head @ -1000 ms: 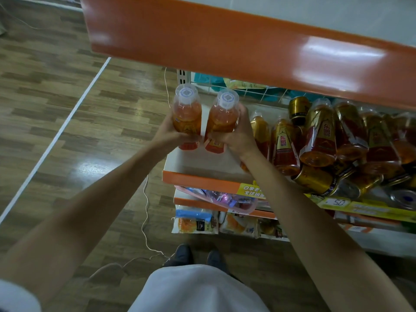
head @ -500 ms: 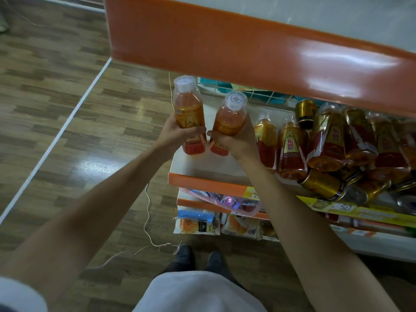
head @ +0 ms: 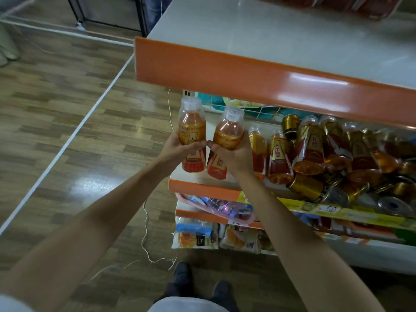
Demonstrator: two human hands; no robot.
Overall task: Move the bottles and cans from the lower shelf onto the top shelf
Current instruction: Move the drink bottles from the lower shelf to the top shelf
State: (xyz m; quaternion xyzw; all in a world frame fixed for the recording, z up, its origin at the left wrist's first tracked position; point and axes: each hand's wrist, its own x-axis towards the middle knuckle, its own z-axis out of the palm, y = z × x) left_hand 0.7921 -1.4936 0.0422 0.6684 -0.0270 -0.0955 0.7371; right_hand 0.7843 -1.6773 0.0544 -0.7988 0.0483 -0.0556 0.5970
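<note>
My left hand (head: 177, 147) grips an orange drink bottle (head: 192, 127) with a clear cap, held upright. My right hand (head: 234, 154) grips a second, matching bottle (head: 228, 131), tilted slightly left. Both bottles hang in front of the lower shelf (head: 202, 189), below the orange front lip of the top shelf (head: 247, 75). Several more bottles (head: 279, 158) and gold cans (head: 308, 188) lie jumbled on the lower shelf to the right. The top shelf's white surface (head: 258, 34) is bare near its left end.
Red packaged goods (head: 351, 5) sit at the far back of the top shelf. Snack packets (head: 195, 235) fill the shelves below. A thin white cord (head: 146, 233) trails on the wooden floor beside my shoes (head: 182, 275). A white line (head: 67, 145) crosses the floor at left.
Both hands have lifted the two bottles up and away from the lower shelf. My view has tilted upward, bringing the top shelf's surface into sight.
</note>
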